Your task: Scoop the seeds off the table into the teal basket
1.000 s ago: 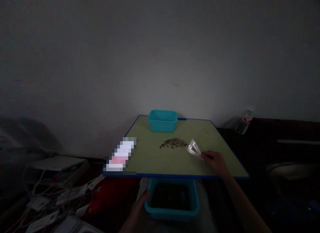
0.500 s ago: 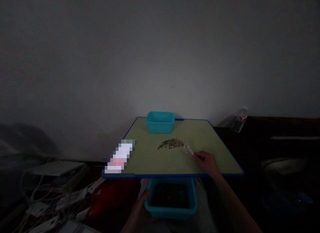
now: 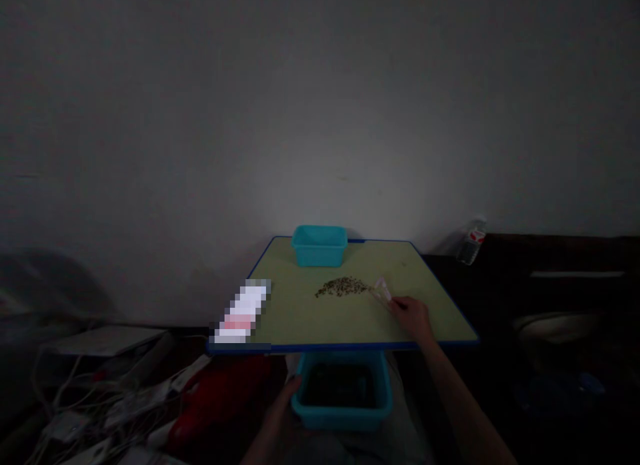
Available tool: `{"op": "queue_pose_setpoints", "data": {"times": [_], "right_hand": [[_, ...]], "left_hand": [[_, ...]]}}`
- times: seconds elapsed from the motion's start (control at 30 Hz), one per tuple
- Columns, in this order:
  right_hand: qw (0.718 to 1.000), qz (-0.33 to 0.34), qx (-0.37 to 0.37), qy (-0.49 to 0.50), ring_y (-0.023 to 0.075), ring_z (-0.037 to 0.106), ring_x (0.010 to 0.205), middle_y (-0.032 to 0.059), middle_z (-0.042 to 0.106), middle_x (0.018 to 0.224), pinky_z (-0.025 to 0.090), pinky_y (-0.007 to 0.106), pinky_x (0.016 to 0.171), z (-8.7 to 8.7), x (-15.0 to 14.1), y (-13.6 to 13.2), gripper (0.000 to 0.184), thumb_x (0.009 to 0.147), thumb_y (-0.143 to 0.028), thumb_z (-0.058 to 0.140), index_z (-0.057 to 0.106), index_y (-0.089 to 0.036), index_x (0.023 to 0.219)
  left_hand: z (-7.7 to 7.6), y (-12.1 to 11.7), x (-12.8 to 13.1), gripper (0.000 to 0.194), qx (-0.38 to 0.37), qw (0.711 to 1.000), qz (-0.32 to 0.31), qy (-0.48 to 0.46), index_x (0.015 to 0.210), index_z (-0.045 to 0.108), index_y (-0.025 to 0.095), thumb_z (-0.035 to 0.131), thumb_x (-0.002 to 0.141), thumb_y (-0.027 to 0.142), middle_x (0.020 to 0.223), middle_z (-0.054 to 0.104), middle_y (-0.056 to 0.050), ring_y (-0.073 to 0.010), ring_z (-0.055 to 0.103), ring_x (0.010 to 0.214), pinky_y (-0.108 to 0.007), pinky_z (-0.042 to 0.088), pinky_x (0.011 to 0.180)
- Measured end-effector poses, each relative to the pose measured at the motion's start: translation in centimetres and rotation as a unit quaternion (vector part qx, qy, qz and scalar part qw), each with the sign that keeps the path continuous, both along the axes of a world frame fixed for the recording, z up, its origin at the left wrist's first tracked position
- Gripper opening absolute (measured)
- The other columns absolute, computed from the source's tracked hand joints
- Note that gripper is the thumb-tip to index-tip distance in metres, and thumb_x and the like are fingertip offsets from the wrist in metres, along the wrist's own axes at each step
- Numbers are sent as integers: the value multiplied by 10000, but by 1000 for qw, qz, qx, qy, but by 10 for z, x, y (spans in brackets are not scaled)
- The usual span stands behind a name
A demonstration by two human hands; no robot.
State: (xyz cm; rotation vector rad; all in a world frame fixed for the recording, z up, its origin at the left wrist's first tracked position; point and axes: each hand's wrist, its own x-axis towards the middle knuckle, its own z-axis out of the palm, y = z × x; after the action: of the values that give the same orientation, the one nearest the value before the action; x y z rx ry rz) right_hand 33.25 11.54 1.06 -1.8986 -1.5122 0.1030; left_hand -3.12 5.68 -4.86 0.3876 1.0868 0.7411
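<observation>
My right hand (image 3: 411,315) pinches a small clear plastic piece (image 3: 383,288) with pale pinkish edges; its exact kind is too dim to tell. The piece is tilted at the right end of a spread of small brown and dark grains (image 3: 341,286) on the table. Below the table's near edge, my left hand (image 3: 284,405) is closed on the left side of a blue plastic basin (image 3: 343,417). Dark contents fill the bottom of this basin, too dark to make out.
A second blue basin (image 3: 320,255) stands at the back of the blue-edged table (image 3: 300,328). A blurred-out phone-like thing (image 3: 243,315) lies at the left. White cables (image 3: 125,405) and a red item (image 3: 220,398) are at lower left; a bottle (image 3: 473,242) leans beyond the table's right side.
The clear plastic piece has tipped more upright and shifted slightly right, away from the grains. My left hand still holds the near basin. The view has moved slightly.
</observation>
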Motion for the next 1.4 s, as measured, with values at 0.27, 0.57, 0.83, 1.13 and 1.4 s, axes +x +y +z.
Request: {"op": "queue_pose_setpoints", "data": {"times": [0.27, 0.57, 0.83, 1.13, 1.4], "right_hand": [[999, -32, -2, 13, 263, 759, 900, 113, 802, 1008, 545, 311, 794, 4, -1, -5, 315, 905, -345, 571, 825, -186, 1003], [999, -50, 2, 22, 294, 760, 897, 125, 803, 983, 548, 327, 764, 8, -1, -5, 334, 891, -355, 570, 831, -171, 990], [997, -72, 12, 27, 288, 761, 864, 108, 809, 934, 537, 316, 725, 7, 0, -7, 329, 893, -345, 549, 837, -195, 949], [998, -53, 15, -1, 288, 756, 850, 116, 808, 927, 522, 309, 704, 9, 4, 8, 336, 891, -359, 558, 837, -182, 948], [999, -30, 10, 20, 303, 766, 881, 118, 806, 965, 553, 342, 764, 13, 1, 23, 335, 872, -340, 572, 828, -171, 1005]], "left_hand": [[7, -2, 0, 640, 3, 1000, -5, 14, 1400, 506, 151, 559, 883, 524, 1033, 758, -146, -377, 706, 992, -502, 568, 801], [8, -5, 3, 648, 7, 1000, -1, 4, 1425, 486, 189, 589, 869, 506, 992, 765, -111, -334, 727, 872, -486, 565, 797], [17, -10, 1, 631, 23, 999, -23, -27, 1326, 538, 169, 621, 837, 560, 1021, 765, -122, -360, 724, 975, -471, 563, 823], [18, -6, 3, 777, 8, 1000, -28, -13, 1442, 473, 142, 609, 820, 588, 982, 770, -147, -387, 711, 972, -481, 550, 795], [4, 5, 6, 800, -36, 999, -10, 14, 1480, 431, 186, 592, 808, 588, 1148, 745, -179, -435, 674, 1138, -563, 543, 893]]}}
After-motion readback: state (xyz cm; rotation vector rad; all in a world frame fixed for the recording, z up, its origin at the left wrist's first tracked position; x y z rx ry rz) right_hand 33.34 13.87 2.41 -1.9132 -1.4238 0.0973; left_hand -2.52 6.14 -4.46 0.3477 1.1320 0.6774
